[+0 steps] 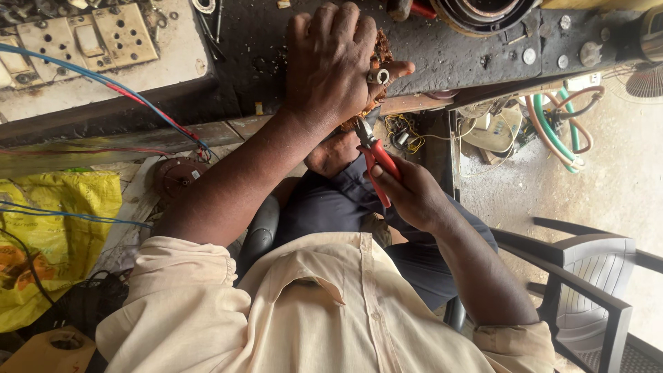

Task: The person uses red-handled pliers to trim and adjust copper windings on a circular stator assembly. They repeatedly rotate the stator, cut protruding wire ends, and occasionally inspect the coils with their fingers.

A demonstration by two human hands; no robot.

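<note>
Head view: left hand lay spread over a copper-wound motor part, fingers pressed down on it, a small metal sleeve showing by the thumb. The part sat at the near edge of the dark workbench, mostly hidden under that hand. Right hand, just below the bench edge, was closed round red-handled cutters, their tips up against the underside of the winding; I could not tell if the blades were apart or together. Risks, as I judged them: tips so near the left thumb could nick it; a blind cut might sever the wrong wire; the part, overhanging the bench edge, could slip off onto the lap.
</note>
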